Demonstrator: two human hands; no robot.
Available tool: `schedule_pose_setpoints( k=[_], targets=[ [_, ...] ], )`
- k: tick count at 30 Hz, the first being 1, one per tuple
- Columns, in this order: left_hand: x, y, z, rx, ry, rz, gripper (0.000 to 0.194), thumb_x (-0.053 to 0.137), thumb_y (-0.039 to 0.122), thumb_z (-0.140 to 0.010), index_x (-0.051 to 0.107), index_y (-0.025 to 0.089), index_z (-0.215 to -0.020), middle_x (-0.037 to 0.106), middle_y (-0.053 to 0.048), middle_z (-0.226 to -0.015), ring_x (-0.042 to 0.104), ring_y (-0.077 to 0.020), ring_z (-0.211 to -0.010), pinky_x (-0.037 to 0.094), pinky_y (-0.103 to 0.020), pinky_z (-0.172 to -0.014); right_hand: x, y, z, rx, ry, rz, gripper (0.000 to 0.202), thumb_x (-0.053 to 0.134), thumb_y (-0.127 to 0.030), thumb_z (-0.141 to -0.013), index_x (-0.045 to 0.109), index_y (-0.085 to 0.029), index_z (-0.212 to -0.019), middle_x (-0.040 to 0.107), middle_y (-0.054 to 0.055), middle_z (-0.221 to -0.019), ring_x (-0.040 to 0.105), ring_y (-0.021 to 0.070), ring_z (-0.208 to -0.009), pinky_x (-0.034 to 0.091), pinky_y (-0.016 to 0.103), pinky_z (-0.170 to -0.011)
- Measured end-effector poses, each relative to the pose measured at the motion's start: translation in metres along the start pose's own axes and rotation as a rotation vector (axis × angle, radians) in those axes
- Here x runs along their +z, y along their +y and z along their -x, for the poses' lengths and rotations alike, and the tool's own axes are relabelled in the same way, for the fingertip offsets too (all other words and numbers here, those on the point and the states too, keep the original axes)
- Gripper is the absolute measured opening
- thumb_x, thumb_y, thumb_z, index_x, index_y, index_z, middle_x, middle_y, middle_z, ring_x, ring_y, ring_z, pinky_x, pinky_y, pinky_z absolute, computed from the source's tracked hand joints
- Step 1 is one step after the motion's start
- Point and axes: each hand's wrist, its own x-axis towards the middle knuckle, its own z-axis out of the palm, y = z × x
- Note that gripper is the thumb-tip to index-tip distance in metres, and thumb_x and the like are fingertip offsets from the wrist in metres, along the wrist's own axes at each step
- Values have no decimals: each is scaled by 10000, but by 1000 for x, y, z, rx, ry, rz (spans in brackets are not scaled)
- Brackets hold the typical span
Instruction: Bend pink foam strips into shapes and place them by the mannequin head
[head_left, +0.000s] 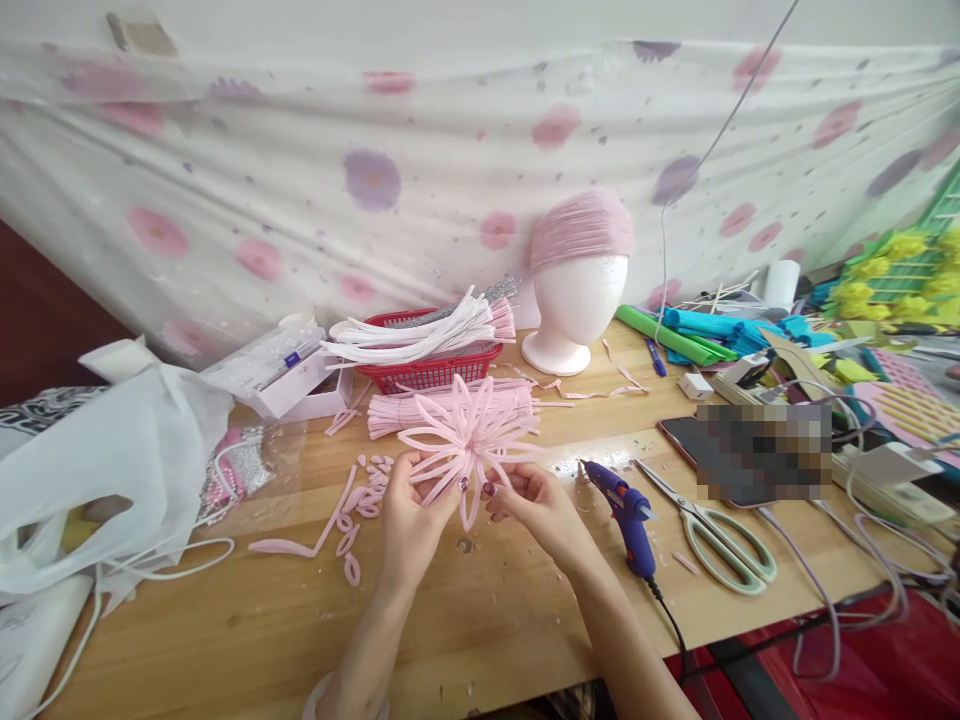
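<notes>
A many-petalled flower of pink pipe cleaners [471,440] is held up over the table between my two hands. My left hand [418,512] closes on its lower left petals, thumb toward the centre. On the other side, my right hand [534,505] pinches a lower right petal between thumb and fingers. Small pink pipe-cleaner loops [364,497] lie on the wood beside my left hand, along with a bent pink strip [330,530]. Behind the flower rests a bundle of pink pipe cleaners [390,412].
A blue glue gun [626,510] and scissors [720,540] lie right of my hands, near a phone [682,440]. At the back stand a red basket [427,375] of pipe cleaners and a white foam head [577,290]. A plastic bag [150,430] sits left; cables run along the right.
</notes>
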Motion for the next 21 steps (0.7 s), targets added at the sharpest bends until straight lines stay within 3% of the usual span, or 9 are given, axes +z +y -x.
schedule_pose_setpoints(
  k=[3, 7, 12, 16, 21],
  targets=[
    [-8, 7, -1, -13, -63, -26, 339, 756, 209, -682, 569, 209, -965, 758, -26, -922, 735, -206, -875, 550, -301, -797, -6, -9, -1, -26, 67, -13, 420, 817, -488, -685, 715, -190, -963, 750, 51, -863, 697, 186, -734, 565, 262, -597],
    [-17, 14, -2, -33, -178, -136, 330, 738, 174, -671, 590, 207, -963, 753, -26, -967, 724, -196, -861, 540, -284, -776, -12, -17, -3, -21, 109, -16, 442, 816, -549, -677, 726, -171, -889, 746, 52, -800, 697, 188, -706, 574, 268, -619],
    [-15, 7, -3, -14, -95, -104, 304, 782, 250, -684, 608, 202, -928, 737, -13, -895, 707, -185, -845, 534, -275, -781, -10, -14, -5, -48, 104, -18, 446, 784, -602, -686, 718, -177, -806, 657, 1, -623, 600, 149, -553, 493, 229, -471],
    [-14, -1, -7, -30, -64, -58, 270, 780, 325, -718, 631, 185, -895, 731, -22, -853, 708, -180, -819, 546, -275, -766, -11, -13, -3, -61, 97, -40, 436, 795, -600, -674, 697, -182, -746, 607, -21, -582, 574, 135, -520, 517, 250, -519],
    [-12, -1, -6, -49, 2, 51, 514, 838, 364, -661, 571, 203, -1071, 751, -20, -857, 741, -198, -797, 574, -292, -745, -12, -12, -4, -76, 125, -83, 405, 807, -568, -688, 709, -190, -797, 651, -10, -642, 608, 142, -558, 553, 271, -584]
  ],
)
